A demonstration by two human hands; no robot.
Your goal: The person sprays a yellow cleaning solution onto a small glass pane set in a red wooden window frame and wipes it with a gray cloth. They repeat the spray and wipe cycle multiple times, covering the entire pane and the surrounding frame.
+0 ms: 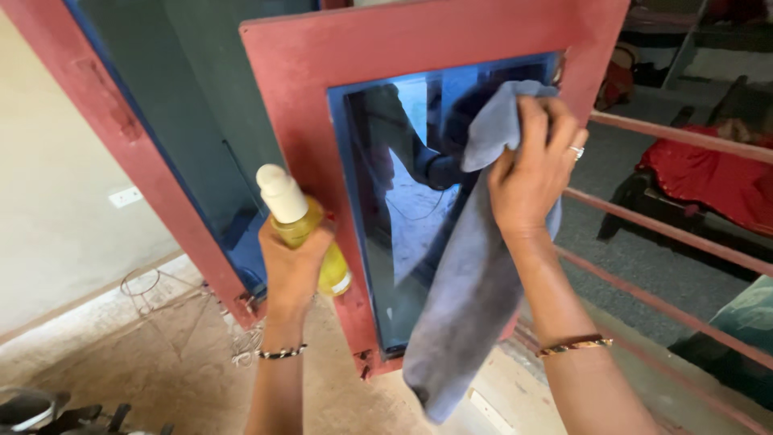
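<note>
grey cloth (pixel 471 298) hangs limp, right hand (pixel 535 165) grip bunching it on glass (pixel 403 217); left hand (pixel 291 266) grip around yellow bottle (pixel 310 229).

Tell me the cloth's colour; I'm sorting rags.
Grey-blue cloth, held by the right hand; head view.

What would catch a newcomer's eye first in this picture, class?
First the red window frame with its dark blue glass pane, filling the middle. On the pane's upper right, the right hand presses a grey cloth that hangs down over the frame's lower edge. Lower left of the pane, the left hand grips a yellow spray bottle with a white cap.
</note>
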